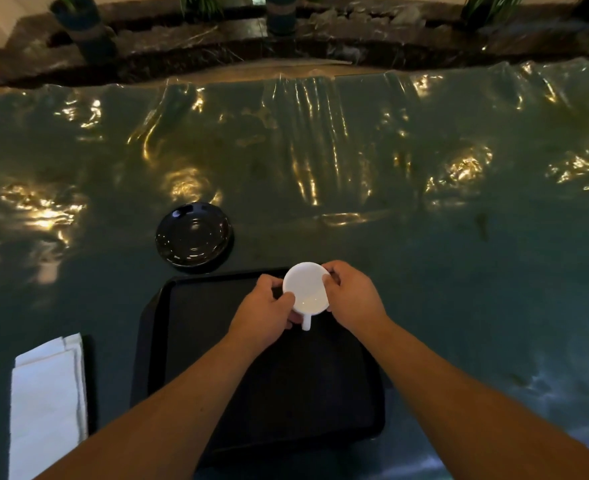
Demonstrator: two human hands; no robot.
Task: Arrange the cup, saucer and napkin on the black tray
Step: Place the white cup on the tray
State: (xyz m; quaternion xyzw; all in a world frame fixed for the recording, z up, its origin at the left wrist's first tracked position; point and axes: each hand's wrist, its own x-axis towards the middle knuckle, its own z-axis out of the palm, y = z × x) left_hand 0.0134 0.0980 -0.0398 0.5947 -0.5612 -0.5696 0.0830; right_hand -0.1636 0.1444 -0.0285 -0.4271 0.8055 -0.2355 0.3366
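A white cup (306,289) is held upright over the far part of the black tray (189,306), its handle pointing toward me. My left hand (265,313) grips its left side and my right hand (351,299) grips its right side. Whether the cup touches the tray I cannot tell. A glossy black saucer (194,234) lies on the table just beyond the tray's far left corner. A folded white napkin (47,407) lies on the table to the left of the tray.
The table (459,271) is covered with a wrinkled, shiny plastic sheet that reflects lights. Beyond its far edge runs a dark stone ledge (182,46) with potted plants.
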